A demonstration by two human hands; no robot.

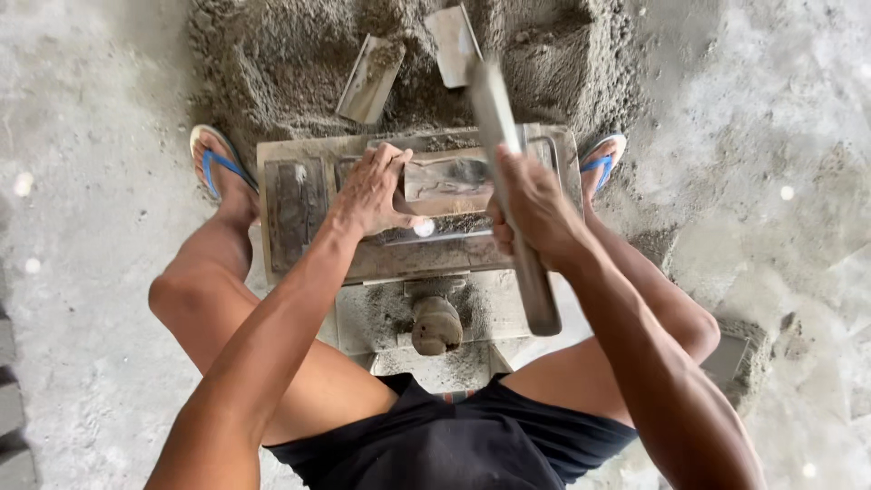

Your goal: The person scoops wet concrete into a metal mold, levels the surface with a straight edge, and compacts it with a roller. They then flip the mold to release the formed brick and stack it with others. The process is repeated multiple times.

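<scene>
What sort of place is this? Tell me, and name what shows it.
Probably a small block-making yard. A heap of damp sandy mix lies on a rough concrete floor, and a metal mould sits under the left hand.

Flat bar (513,195) top end motion-blurred. Right hand (535,213) covers bar's middle. Left hand (370,192) hides part of mould (299,204) cavity. Both elbows cut off at bottom edge.
</scene>
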